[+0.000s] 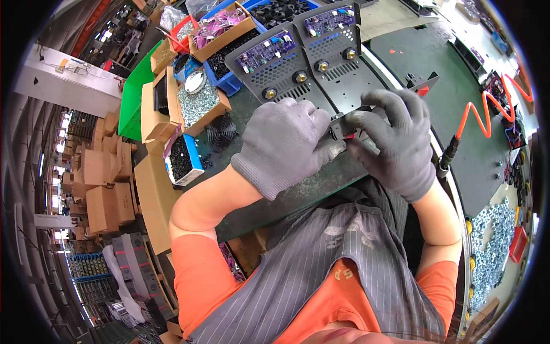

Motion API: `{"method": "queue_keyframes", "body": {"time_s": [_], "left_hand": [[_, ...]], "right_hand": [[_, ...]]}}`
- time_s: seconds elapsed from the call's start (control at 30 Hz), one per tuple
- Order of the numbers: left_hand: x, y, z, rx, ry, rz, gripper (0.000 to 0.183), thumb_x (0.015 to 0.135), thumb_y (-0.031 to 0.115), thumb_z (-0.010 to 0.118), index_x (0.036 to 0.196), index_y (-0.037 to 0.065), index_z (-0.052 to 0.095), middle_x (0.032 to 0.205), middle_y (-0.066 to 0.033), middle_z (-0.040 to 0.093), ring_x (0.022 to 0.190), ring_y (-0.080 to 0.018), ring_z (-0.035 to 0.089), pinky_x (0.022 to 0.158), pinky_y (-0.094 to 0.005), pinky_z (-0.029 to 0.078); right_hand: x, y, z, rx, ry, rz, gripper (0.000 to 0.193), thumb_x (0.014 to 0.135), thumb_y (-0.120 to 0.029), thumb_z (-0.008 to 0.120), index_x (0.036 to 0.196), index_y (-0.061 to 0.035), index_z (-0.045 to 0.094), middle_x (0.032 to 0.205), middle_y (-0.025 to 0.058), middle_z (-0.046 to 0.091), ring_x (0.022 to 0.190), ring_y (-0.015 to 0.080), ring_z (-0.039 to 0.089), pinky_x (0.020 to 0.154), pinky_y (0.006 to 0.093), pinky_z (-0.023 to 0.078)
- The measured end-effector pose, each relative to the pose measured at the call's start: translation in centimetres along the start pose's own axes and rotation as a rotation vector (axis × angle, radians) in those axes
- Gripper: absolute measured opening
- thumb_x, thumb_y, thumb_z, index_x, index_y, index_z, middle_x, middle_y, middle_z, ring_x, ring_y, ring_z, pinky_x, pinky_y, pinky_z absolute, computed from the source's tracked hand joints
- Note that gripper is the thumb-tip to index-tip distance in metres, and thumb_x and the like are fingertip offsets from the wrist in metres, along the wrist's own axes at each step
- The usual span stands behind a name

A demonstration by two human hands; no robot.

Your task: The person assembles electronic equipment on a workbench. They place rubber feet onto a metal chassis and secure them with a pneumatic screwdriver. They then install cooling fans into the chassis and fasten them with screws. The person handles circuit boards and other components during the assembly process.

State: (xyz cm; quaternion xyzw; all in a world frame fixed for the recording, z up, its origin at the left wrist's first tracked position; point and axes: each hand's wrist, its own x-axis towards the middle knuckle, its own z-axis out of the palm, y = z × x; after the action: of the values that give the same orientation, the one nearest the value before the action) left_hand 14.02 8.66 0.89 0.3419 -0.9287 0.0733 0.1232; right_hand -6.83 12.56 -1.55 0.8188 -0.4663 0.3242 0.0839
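Judging from its form, the part [339, 127] should be light and stiff, not very fragile, maybe a little slippery for gloves; its two ends seem the best places to hold. It looks small, black and angular, with some red showing below. It is at the near edge of the panel [350, 86]. The left hand [286, 143] is clamped on one end; the right hand [395, 140] bends fingers at the other, but I cannot tell if it pinches.
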Motion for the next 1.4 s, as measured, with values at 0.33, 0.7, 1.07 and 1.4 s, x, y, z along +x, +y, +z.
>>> {"method": "queue_keyframes", "body": {"time_s": [0.33, 0.7, 1.07, 1.4], "left_hand": [[0.3, -0.2, 0.3, -0.029, 0.006, 0.001, 0.045, 0.074, 0.05, 0.069, 0.08, 0.007, 0.058, 0.075, -0.0082, 0.055, 0.073, -0.0274, 0.059, 0.062, -0.0403, 0.047], [0.5, -0.2, 0.7, 0.044, 0.091, -0.011, 0.03, 0.076, 0.039, 0.068, 0.075, 0.01, 0.059, 0.068, -0.0052, 0.056, 0.065, -0.0247, 0.059, 0.057, -0.0378, 0.045], [-3.7, -3.8, -2.1, -0.152, 0.429, -0.072, 0.023, 0.082, 0.031, 0.069, 0.095, 0.011, 0.067, 0.087, -0.0059, 0.064, 0.08, -0.0245, 0.062, 0.07, -0.0355, 0.05], [-37.7, -17.9, -0.2, 0.203, 0.099, -1.458, 0.036, 0.087, 0.042, 0.059, 0.113, 0.018, 0.064, 0.114, -0.0139, 0.062, 0.11, -0.0318, 0.058, 0.094, -0.0427, 0.045]], "right_hand": [[3.7, 2.4, 0.0, 0.277, -0.282, -0.18, 0.045, 0.063, -0.017, 0.071, 0.106, -0.0089, 0.061, 0.089, 0.0083, 0.064, 0.089, 0.0297, 0.062, 0.096, 0.0442, 0.041], [4.3, 2.8, 1.1, 0.213, -0.3, -0.131, 0.034, 0.075, -0.02, 0.068, 0.105, -0.0055, 0.061, 0.078, 0.0127, 0.065, 0.078, 0.0313, 0.064, 0.073, 0.0412, 0.049], [4.4, 2.8, 0.8, 0.233, -0.389, -0.204, 0.049, 0.078, -0.021, 0.067, 0.124, -0.0055, 0.058, 0.091, 0.0136, 0.067, 0.081, 0.0338, 0.062, 0.073, 0.0404, 0.046], [3.6, 2.0, 1.1, 0.027, -0.261, -0.277, 0.047, 0.075, -0.022, 0.065, 0.115, 0.0018, 0.062, 0.094, 0.0167, 0.065, 0.087, 0.0343, 0.059, 0.08, 0.0418, 0.044]]}}
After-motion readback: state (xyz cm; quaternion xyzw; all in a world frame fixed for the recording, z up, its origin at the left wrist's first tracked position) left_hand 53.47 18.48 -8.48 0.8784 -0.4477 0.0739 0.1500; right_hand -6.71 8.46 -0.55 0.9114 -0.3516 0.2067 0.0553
